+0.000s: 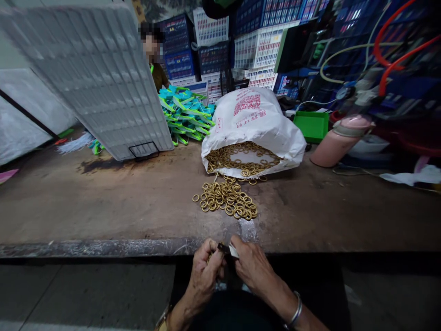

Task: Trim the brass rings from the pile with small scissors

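Close together at the table's front edge, my two hands meet. My left hand (207,267) is closed with fingers curled; bits of gold-coloured rings (209,257) show between its fingers. My right hand (254,263) is closed around a small tool with a dark tip and a white grip (234,251). The tool's dark tip touches the left thumb and fingers; its exact kind is unclear. Just beyond the hands lies a loose pile of gold-coloured rings (227,198). Behind it, a white sack (258,119) lies on its side, its mouth facing me, with more rings inside.
A tall ribbed grey-white panel (93,78) stands at left. Behind it are green and blue plastic pieces (188,115) and a person (160,76). A green tray (312,126) and pink bottle (341,140) stand at right. Stacked crates (255,50) and red hoses (382,46) fill the back.
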